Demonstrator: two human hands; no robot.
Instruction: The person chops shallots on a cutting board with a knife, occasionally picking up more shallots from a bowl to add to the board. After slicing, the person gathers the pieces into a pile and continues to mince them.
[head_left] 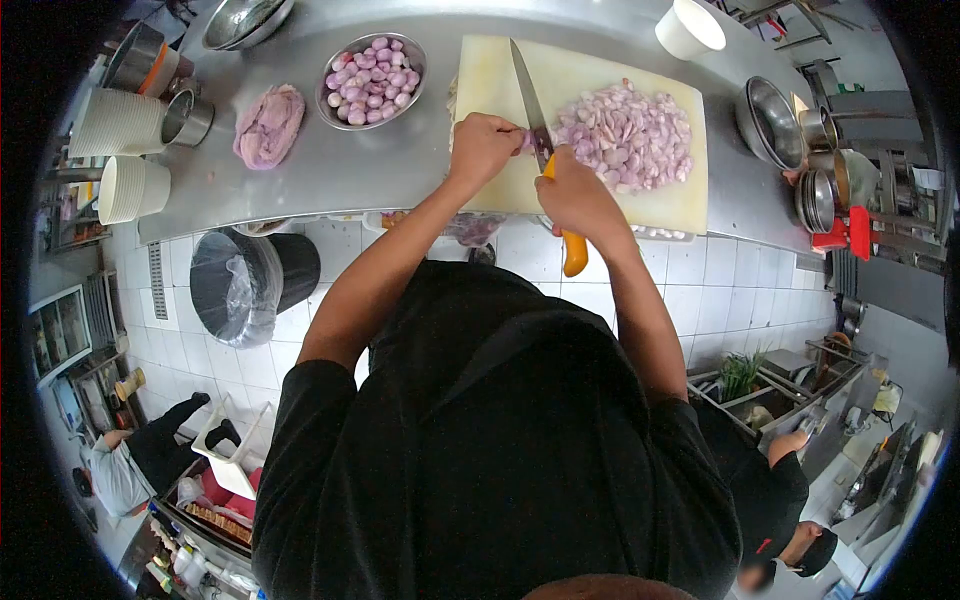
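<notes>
My right hand (pixel 580 197) is wrapped round the yellow handle of a knife (pixel 527 92), whose long blade points away from me over the cutting board (pixel 485 75). At the blade's left side, my left hand (pixel 484 150) pinches a shallot (pixel 524 142) against the board. A wide heap of sliced shallots (pixel 628 137) covers the right part of the board. Whole peeled shallots fill a metal bowl (pixel 328 100) to the left of the board. My left fingers partly hide the held shallot.
A pinkish bundle (pixel 270 126) lies left of the bowl. Stacked white tubs (pixel 133 190) and metal pots stand at the left end, a white tub (pixel 690 29) and metal bowls (pixel 768 122) at the right. A lined bin (pixel 235 285) stands below. Two people are behind me.
</notes>
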